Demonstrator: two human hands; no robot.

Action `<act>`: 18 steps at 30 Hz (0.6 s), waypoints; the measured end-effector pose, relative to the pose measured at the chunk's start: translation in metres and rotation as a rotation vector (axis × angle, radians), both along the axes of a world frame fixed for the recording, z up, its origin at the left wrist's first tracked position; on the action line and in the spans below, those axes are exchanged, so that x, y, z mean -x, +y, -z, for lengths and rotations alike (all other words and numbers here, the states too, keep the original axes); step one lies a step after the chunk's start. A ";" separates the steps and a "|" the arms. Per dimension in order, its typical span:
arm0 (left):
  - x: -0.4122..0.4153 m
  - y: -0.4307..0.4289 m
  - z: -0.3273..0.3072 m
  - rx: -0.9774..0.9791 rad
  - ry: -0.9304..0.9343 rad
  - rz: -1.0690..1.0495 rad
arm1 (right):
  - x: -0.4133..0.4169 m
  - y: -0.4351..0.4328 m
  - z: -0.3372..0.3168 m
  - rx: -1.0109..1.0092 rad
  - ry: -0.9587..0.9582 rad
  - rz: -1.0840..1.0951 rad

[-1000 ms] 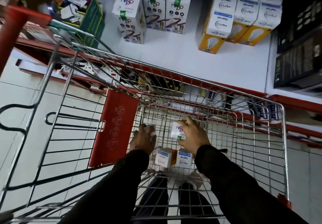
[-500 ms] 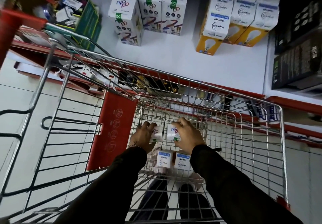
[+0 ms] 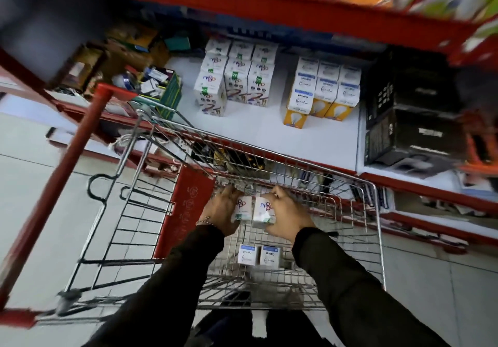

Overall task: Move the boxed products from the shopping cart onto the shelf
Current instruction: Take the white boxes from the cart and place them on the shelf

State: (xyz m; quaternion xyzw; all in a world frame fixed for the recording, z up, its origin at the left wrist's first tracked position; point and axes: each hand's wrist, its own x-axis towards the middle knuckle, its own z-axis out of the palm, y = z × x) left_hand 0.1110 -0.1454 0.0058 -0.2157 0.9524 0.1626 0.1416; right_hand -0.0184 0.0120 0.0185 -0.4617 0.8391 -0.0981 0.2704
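Inside the wire shopping cart [image 3: 376, 228] my left hand [image 3: 222, 212] grips a white Nippo box [image 3: 242, 209], and my right hand [image 3: 285, 218] grips a second white Nippo box [image 3: 263, 210] beside it. Both boxes are lifted above the cart floor, side by side. Below them two white and blue bulb boxes [image 3: 257, 257] stand on the cart floor. On the white shelf [image 3: 258, 133] beyond the cart stand a group of matching Nippo boxes [image 3: 237, 87] and a group of white and yellow bulb boxes [image 3: 320, 96].
A red cart handle [image 3: 67, 168] runs along the left, with a red child-seat flap [image 3: 186, 212] inside. Black boxes [image 3: 409, 120] fill the shelf's right end, a green box of clutter [image 3: 161, 87] its left. A red upper shelf edge [image 3: 242, 4] hangs overhead.
Both hands have lifted the two Nippo boxes up from the cart floor. My head has tilted up, so the shelf and the upper shelf edge now show.
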 end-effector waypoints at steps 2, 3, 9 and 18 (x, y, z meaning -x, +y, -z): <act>0.002 -0.003 -0.022 0.018 0.035 -0.008 | 0.001 -0.002 -0.020 0.030 0.023 -0.013; 0.002 -0.005 -0.033 0.025 0.065 -0.010 | 0.002 -0.003 -0.030 0.049 0.034 -0.017; 0.014 -0.034 -0.093 0.100 0.257 -0.004 | 0.017 -0.022 -0.088 0.170 0.148 -0.043; 0.050 -0.096 -0.176 0.260 0.462 0.072 | 0.055 -0.070 -0.157 0.323 0.386 -0.047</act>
